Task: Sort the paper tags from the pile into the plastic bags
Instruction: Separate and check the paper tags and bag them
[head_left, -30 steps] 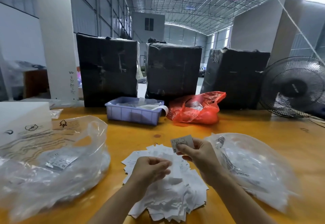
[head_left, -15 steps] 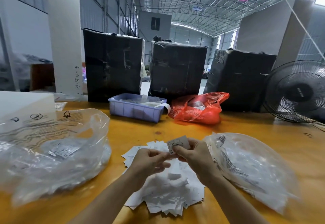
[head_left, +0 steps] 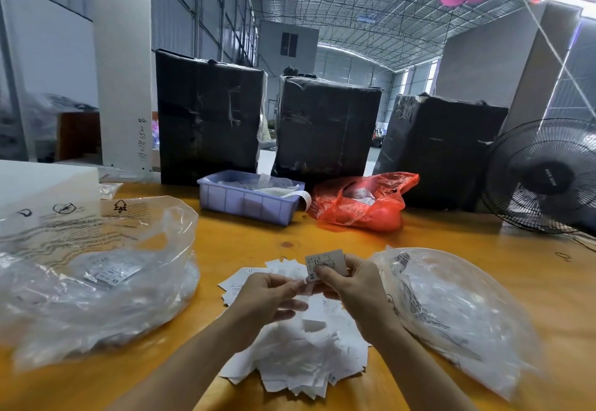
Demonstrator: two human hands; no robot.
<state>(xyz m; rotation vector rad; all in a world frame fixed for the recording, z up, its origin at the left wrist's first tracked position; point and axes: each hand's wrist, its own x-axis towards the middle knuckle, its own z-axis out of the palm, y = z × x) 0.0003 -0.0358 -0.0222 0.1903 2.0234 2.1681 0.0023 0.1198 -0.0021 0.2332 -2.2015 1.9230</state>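
Both hands have drawn together since a second ago: the left hand [head_left: 269, 297], which hovered curled over the pile, now meets the right hand [head_left: 350, 284] at the lower edge of the paper tag [head_left: 324, 265]. That tag, a small stiff rectangle printed with fine text and "XS", stands raised above the pile, the right grip pinching it between thumb and fingers, the left fingertips pinching its lower corner.

Beneath the wrists lies the pile of paper tags [head_left: 300, 359], a loose heap of thin white slips with sharp corners fanned out on the glossy orange wooden table [head_left: 245, 246].

On the left sits a crumpled clear plastic bag [head_left: 96, 275], printed with warning symbols, holding some tags. On the right a second clear plastic bag [head_left: 458, 317] billows, with tags inside along its lower side.

Farther back stand a ribbed lilac plastic bin [head_left: 248, 199] holding clear film and white strip, a wrinkled red plastic bag [head_left: 361, 204], three black-wrapped boxes [head_left: 209, 117] and a black wire-caged fan [head_left: 545, 178].
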